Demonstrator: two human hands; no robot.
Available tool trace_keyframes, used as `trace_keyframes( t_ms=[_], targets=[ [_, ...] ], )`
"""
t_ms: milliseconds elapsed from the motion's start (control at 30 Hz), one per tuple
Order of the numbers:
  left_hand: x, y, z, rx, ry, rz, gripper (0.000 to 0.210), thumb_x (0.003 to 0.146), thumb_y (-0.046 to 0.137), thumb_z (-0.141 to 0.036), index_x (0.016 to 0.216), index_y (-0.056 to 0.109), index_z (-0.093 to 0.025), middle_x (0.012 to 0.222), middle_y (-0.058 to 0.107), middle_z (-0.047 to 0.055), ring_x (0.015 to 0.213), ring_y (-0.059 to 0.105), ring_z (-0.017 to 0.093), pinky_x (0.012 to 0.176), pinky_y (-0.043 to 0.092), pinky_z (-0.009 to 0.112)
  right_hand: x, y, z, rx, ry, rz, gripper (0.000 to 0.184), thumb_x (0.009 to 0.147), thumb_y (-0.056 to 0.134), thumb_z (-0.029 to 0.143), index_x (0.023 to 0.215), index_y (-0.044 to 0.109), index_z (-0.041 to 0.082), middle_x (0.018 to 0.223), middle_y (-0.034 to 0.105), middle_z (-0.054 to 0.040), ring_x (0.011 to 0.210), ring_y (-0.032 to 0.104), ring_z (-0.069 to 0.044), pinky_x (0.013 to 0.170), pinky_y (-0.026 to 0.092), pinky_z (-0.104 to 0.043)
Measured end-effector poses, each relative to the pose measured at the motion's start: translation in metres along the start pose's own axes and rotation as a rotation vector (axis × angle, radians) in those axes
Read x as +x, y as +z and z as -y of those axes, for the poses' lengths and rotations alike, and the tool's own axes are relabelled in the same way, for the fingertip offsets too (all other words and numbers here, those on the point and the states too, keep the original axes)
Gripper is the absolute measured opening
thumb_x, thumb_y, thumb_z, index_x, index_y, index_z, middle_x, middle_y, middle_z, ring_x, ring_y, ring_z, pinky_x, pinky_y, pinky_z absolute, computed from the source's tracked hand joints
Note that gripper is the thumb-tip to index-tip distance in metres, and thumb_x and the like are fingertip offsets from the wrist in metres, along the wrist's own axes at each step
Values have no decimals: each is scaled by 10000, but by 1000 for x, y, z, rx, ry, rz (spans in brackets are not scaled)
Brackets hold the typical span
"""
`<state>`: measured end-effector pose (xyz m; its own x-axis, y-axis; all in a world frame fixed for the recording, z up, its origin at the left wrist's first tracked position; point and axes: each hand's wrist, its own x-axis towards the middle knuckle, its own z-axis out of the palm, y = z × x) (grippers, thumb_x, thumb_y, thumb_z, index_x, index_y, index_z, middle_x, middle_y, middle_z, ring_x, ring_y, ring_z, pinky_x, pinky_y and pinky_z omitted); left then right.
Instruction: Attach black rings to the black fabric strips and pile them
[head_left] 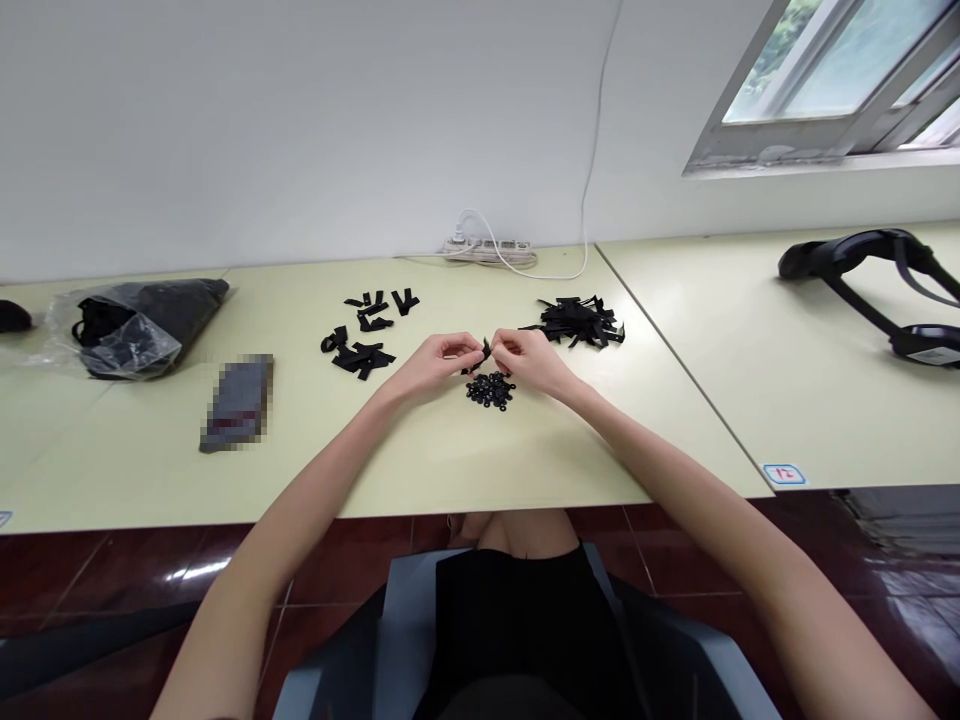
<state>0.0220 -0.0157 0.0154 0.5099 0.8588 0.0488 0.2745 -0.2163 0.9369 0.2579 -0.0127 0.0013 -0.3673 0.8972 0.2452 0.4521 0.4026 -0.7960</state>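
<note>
My left hand (pixel 448 358) and my right hand (pixel 526 357) meet over the table, fingertips close together. Between them is a small black fabric strip (pixel 486 350), pinched from both sides; its far parts are hidden by my fingers. Just below my fingertips lies a heap of small black rings (pixel 491 391). To the right of my right hand is a pile of black fabric strips (pixel 581 322). Left of my left hand are more black strips (pixel 364 358), some folded over, with several others (pixel 373 308) scattered behind them.
A white power strip (pixel 491 248) with a cable sits against the wall. On the left are a clear plastic bag (pixel 142 330) with black contents and a blurred-out dark object (pixel 238 402). A black headset-like strap (pixel 862 270) lies far right, past the table seam.
</note>
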Motion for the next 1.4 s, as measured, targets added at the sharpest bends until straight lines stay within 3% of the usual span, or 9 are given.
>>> trace_keyframes(
  t_ms=[133,233,400,533,667,767,933,1167,1400],
  targets=[
    [4,-6,5,41,-1,-86,384,991,797,-587,1001,782,-203,934,712,46,854,634,188,864,501,352,-2,-5,1,-4,-15,32,280,984,548,314,715,500,253,659,597,21,664,494,-153,691,376,-318],
    [5,-9,9,37,-7,-122,341,993,786,-547,995,765,-207,909,681,26,818,603,171,836,463,346,-3,-8,1,-44,-58,111,276,1013,584,373,766,574,247,673,574,33,677,481,-154,701,375,-319],
    [6,-12,9,20,-17,-119,347,973,794,-557,991,742,-214,914,667,17,810,597,166,843,464,348,-5,-6,-1,-51,-131,230,144,1028,613,325,951,694,234,803,706,13,748,615,-163,778,468,-316],
    [6,-11,4,-14,-51,-88,405,946,802,-614,960,748,-213,997,676,39,857,598,174,875,523,349,-4,-2,-6,-144,-209,57,266,1062,639,323,1318,669,255,1108,761,-51,862,699,-199,815,548,-346],
    [5,-9,0,-11,-68,-56,431,955,779,-646,931,735,-219,902,624,27,823,562,180,846,531,351,-4,1,-7,-292,-420,-137,344,1112,625,263,1451,664,299,1603,602,-170,1324,656,-316,1003,610,-453],
    [4,-8,-2,-13,-57,-12,467,951,772,-684,960,757,-217,913,624,32,815,574,183,844,530,362,-3,0,-6,-360,-511,-95,234,1169,564,261,1320,739,290,1520,683,-159,1364,622,-339,1082,593,-500],
    [4,-9,-2,40,-79,16,483,971,748,-709,942,756,-227,823,601,23,752,530,185,802,491,365,0,-4,-7,-367,-463,-49,256,1203,536,323,1157,779,259,1188,800,-143,1190,663,-342,1050,577,-502],
    [4,-10,2,-16,-91,113,518,974,765,-734,907,707,-223,788,616,24,745,606,191,783,483,369,-3,-7,-7,-316,-475,28,161,1163,599,268,1181,756,237,1196,817,-128,1173,686,-327,1008,566,-465],
    [3,-14,5,44,-120,145,467,995,772,-677,969,734,-212,769,632,17,675,593,165,700,461,341,-2,-11,-6,-387,-467,103,224,1177,588,285,1104,793,232,1105,824,-120,1101,689,-315,949,551,-449]
  ],
)
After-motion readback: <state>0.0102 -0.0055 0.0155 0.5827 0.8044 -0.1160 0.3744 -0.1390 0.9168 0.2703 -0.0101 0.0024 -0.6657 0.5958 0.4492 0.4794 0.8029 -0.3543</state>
